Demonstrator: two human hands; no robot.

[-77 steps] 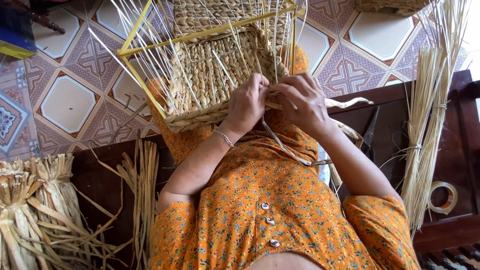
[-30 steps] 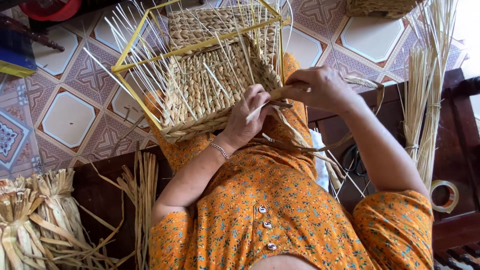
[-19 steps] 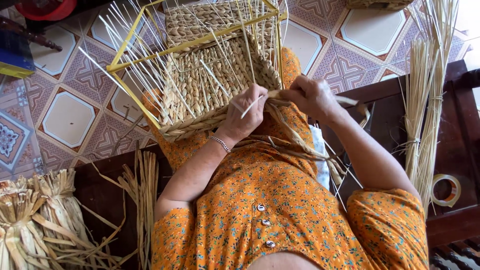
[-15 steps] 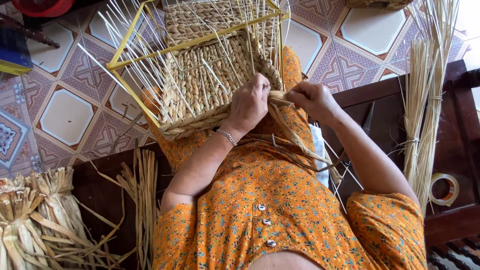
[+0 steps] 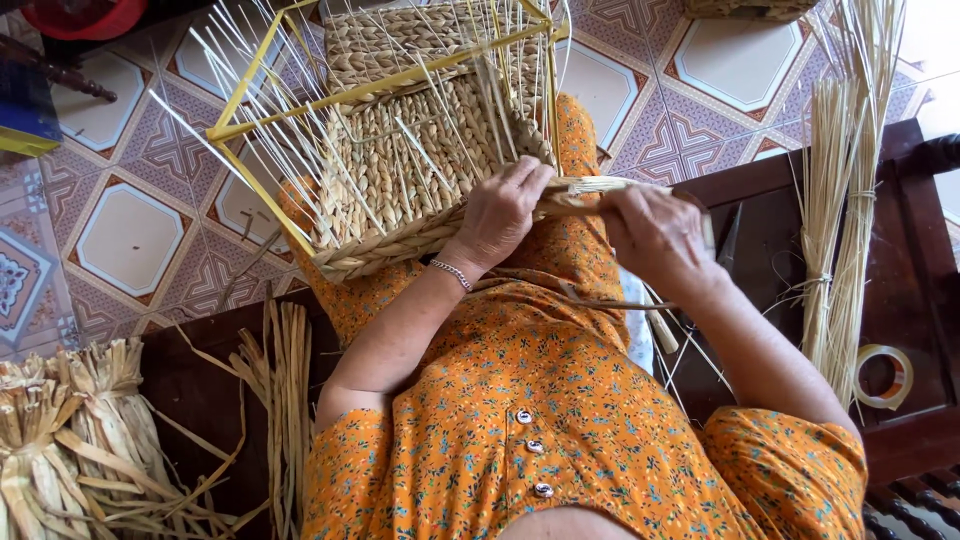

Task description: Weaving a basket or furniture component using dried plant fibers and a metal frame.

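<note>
A: Straw strand (image 5: 590, 188): pinched between left hand (image 5: 500, 215) and right hand (image 5: 655, 228), both closed on it, at the basket rim over the lap.

B: Light, pliable, probably brittle if kinked; grip near the weave. Half-woven basket (image 5: 400, 160) on yellow frame (image 5: 380, 85) beyond: stiff, light.

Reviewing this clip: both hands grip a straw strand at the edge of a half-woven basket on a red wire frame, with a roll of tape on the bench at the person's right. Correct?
Not quite: the head view shows the wire frame is yellow, not red. The rest holds: the left hand and right hand grip the straw strand at the edge of the half-woven basket, and the roll of tape lies on the bench at the person's right.
</note>
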